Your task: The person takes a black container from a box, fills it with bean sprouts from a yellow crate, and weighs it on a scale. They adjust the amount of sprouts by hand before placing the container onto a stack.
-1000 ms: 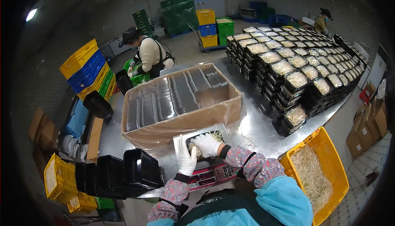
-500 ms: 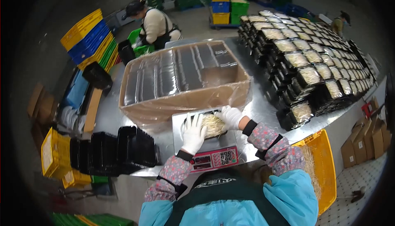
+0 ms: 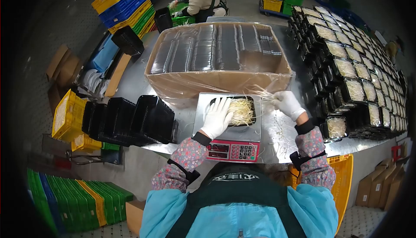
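The tray [image 3: 236,110] of sprouts sits on the scale [image 3: 229,127], its long side running left to right. The left hand [image 3: 216,117] lies flat and open on its left edge. The right hand [image 3: 286,102], just right of the tray, pinches some sprouts [image 3: 265,94].

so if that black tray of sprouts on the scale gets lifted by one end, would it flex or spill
Probably some flex: the black tray looks like thin plastic, like the nested stack of empty trays. The sprouts lie loose and heaped with no lid, so tilting would likely shed strands; some already trail from the right hand. It is likely light.
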The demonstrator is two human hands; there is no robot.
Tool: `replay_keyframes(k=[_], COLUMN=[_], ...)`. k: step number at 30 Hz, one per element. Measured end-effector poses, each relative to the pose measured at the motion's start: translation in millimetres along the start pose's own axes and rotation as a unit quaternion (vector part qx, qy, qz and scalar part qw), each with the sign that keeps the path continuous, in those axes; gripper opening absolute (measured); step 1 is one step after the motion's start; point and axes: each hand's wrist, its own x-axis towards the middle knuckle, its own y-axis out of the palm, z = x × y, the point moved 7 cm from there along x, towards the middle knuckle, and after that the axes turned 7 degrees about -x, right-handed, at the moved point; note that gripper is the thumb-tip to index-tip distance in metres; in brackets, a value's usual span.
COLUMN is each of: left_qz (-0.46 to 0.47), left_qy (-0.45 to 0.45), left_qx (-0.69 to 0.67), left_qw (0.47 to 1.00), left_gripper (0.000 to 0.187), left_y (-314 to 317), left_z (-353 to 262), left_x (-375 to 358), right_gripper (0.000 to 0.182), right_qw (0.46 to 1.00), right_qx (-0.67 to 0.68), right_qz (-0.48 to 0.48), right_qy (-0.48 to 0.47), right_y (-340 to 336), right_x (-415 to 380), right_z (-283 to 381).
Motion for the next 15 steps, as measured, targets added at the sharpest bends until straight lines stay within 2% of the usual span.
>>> replay_keyframes(k=[1, 3, 5, 8, 11, 15], left_qz=[0.001, -0.027, -0.080, -0.165, -0.146, -0.097], left_qy=[-0.005, -0.039, -0.079, -0.138, -0.177, -0.205], left_qx=[0.004, -0.124, -0.183, -0.371, -0.298, -0.252], left_qw=[1.000, 0.991, 0.977, 0.903, 0.927, 0.941], left_gripper=[0.057, 0.057, 0.056, 0.051, 0.053, 0.055], left_y=[-1.8, -15.3, -47.9, -81.7, -102.9, -119.2], left_z=[3.1, 8.9, 12.5, 38.0, 69.8, 79.6], left_x=[-0.2, 2.0, 1.9, -9.0, -25.8, -45.9], right_gripper=[0.017, 0.014, 0.012, 0.015, 0.017, 0.016], right_qw=[0.999, 0.986, 0.976, 0.963, 0.951, 0.943], right_qx=[0.048, 0.157, 0.191, 0.232, 0.263, 0.272], right_qz=[-0.016, -0.019, -0.019, -0.004, 0.012, -0.002], right_qy=[0.004, 0.050, 0.099, 0.134, 0.165, 0.192], right_y=[-2.6, -6.0, -7.9, 23.8, 68.6, 85.0], right_x=[-4.4, -14.8, -28.1, -39.2, -53.2, -68.7], right_z=[-15.9, -38.1, -53.2, -93.3, -129.7, -150.2])
